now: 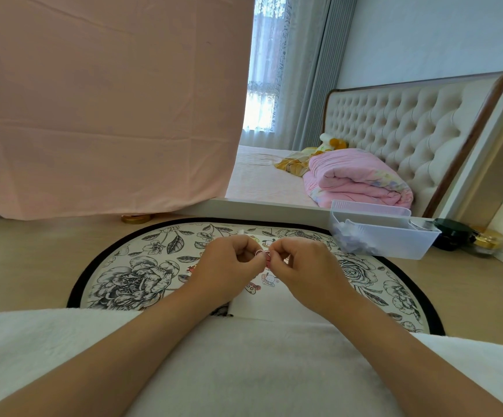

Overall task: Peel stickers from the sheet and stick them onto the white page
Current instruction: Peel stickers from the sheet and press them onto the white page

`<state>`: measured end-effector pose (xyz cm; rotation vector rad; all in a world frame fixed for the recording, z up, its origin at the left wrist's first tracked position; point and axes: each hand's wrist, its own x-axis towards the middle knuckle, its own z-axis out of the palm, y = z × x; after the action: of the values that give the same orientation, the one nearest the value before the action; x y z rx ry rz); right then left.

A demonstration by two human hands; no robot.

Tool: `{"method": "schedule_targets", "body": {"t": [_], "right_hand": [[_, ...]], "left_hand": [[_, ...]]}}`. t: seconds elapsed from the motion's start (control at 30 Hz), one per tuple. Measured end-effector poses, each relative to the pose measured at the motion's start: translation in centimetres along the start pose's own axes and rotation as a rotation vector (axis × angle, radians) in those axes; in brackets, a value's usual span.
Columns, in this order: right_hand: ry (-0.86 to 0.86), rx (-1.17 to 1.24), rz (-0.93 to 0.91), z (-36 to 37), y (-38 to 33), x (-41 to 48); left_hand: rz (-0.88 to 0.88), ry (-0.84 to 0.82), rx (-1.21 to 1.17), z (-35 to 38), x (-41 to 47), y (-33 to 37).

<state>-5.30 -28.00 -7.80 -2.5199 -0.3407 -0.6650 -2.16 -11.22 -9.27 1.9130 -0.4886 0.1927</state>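
Head view: left hand (229,258) and right hand (303,261) fingers (251,251) pinch one sticker (267,260); a few stuck stickers (269,279) on the white page (262,308) beneath, seemingly partway.

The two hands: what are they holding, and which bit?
The left hand and right hand both pinch one small pink sticker by its edges, between fingertips.

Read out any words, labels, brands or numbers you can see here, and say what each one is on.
No text here can be read.
The cartoon stickers on the white page: any lettering too small to read.
The small sticker pinched between left hand and right hand: mostly hidden.
The black jar and gold-lidded jar: no legible label.
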Motion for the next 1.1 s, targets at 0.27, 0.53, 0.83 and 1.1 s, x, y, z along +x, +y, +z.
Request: {"method": "schedule_targets", "body": {"t": [0.27, 0.53, 0.83, 1.1], "right_hand": [[-0.063, 0.349, 0.168, 0.0, -0.3, 0.1], [0.020, 0.333, 0.213, 0.5, 0.1, 0.1], [0.062, 0.021, 0.084, 0.2, -0.2, -0.2], [0.036, 0.211, 0.118, 0.6, 0.0, 0.0]], "left_hand": [[-0.014, 0.028, 0.006, 0.0, 0.0, 0.0], [0.144, 0.168, 0.239, 0.2, -0.5, 0.5], [-0.073, 0.059, -0.041, 0.4, -0.4, 1.0], [-0.060, 0.056, -0.014, 0.5, -0.1, 0.6]]}}
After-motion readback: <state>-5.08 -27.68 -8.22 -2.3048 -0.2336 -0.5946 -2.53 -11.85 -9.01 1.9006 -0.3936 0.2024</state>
